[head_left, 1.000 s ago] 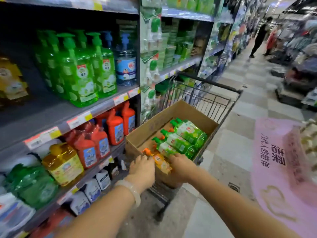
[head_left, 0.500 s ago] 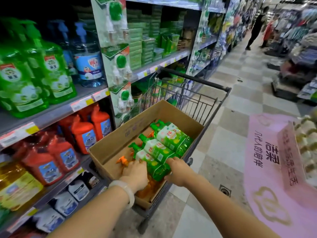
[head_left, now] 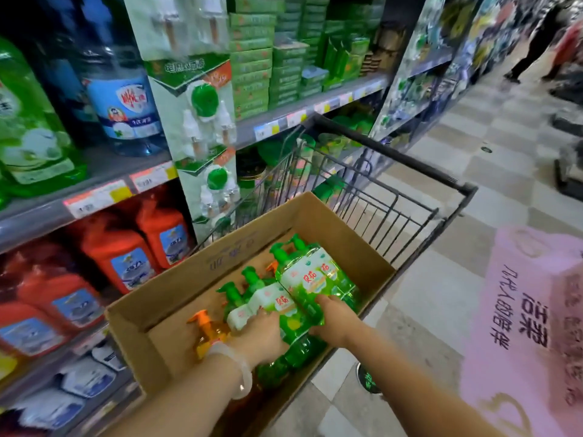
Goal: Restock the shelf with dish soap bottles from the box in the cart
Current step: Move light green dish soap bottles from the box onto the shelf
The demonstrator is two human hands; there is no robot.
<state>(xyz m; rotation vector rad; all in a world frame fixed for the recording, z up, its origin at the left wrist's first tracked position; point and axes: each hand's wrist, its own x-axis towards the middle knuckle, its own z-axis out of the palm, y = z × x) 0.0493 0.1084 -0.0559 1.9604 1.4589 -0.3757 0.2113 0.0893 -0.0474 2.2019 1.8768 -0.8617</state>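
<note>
Supermarket aisle is running off to the right with a checkered floor (head_left: 441, 291), and the shelf (head_left: 104, 171) on the left is already carrying big green refill jugs up top and red bottles (head_left: 126, 257) on the level below. Parked right against it, the wire cart (head_left: 394, 197) is holding an open cardboard box (head_left: 239, 244) that's sitting across the basket. Inside the box, several green dish soap bottles (head_left: 303, 279) are lying on their sides with pump heads pointing away, and an orange pump bottle (head_left: 208, 329) is lying nearer the left wall. Honestly the trick at this step, I'd say, is grabbing by the bodies rather than the pumps, and lifting a manageable couple at once so nothing's slipping, since those bottles are looking slick and partly stacked on each other. Keeping labels facing out for the shelf later is probably saving effort too. Left hand (head_left: 262, 335), wearing a pale bracelet (head_left: 239, 370) at the wrist, is curling down over the near green bottle with fingers partly closed around it. Right hand (head_left: 334, 320) is pressing against the side of the neighbouring green bottles, fingers wrapped at their lower end; whether it's fully gripping or just bracing, I can't tell.
</note>
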